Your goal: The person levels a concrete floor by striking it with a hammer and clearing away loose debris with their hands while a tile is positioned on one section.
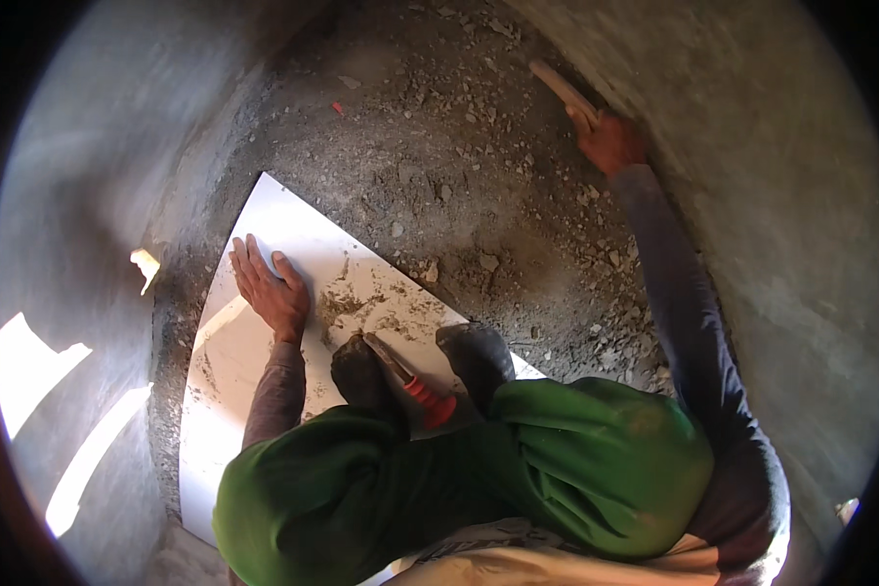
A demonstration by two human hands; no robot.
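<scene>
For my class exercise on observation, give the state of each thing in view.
White board: lying flat, dirt-smeared.
Left hand: open on the board.
Wooden piece: held.
Right hand: closed around it.
Red-handled tool: unheld.
Footwear: planted.
Green trousers: creased.
Ground: rubble-strewn.
Left wall: sunlit in patches.

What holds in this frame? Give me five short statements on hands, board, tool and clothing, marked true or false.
1. The left hand rests on the white board. True.
2. The right hand is empty. False: the right hand holds a piece of wood.
3. The red-handled tool lies between the dark shoes. True.
4. The trousers are blue. False: the trousers are green.
5. The white board is spotless. False: dirt lies on it.
</scene>
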